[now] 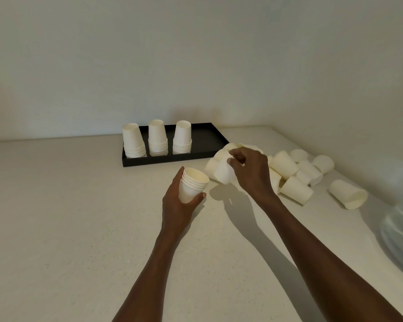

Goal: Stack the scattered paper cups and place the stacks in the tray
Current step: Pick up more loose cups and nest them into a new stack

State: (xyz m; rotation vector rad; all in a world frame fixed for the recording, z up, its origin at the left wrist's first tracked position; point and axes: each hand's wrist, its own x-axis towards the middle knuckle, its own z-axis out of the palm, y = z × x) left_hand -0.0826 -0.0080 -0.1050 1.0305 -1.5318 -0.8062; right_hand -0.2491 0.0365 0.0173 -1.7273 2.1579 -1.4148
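Head view shows me my left grip curled round a short cup stack, mouth up; my right grip pinches a single cup above the pale worktop; three inverted white stacks stand in the black tray by the wall; loose cups lie toppled to its right.

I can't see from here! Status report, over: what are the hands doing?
Left hand holds small stack, mouths up. Right hand pinches loose cup from pile. Three stacks in tray. Nothing blocking.
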